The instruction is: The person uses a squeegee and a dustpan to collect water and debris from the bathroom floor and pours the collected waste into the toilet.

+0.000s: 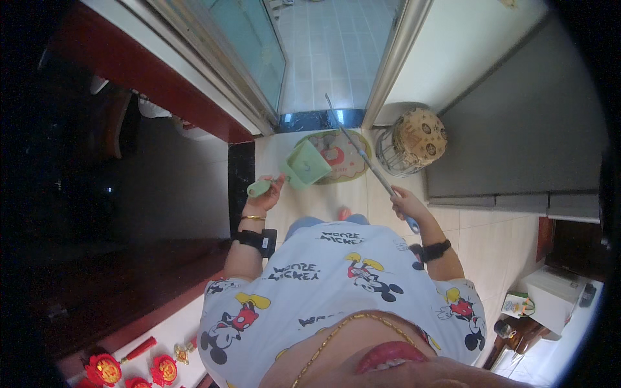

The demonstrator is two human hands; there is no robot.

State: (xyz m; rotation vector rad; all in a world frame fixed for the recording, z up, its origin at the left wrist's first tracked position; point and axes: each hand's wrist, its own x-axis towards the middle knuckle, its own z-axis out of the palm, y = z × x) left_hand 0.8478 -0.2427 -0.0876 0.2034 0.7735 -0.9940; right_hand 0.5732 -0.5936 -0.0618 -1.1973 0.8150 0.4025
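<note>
My left hand (271,193) is closed round the handle of a light green plastic dustpan (306,165), whose pan is tilted over an oval floor mat (356,160). The mat has a green rim and a red pattern. A long grey pole (372,167) with a blue end is gripped in my right hand (407,202); it slants forward and left, past the mat's upper edge towards the doorway. What sits at the pole's far end is too thin to make out.
Beyond the black door sill (320,120) lies a tiled floor (330,63), with a glass door (247,43) at its left. A round wire-frame stool (419,137) with a patterned cover stands right of the mat, beside a grey panel (514,131). A dark doorway opens at left.
</note>
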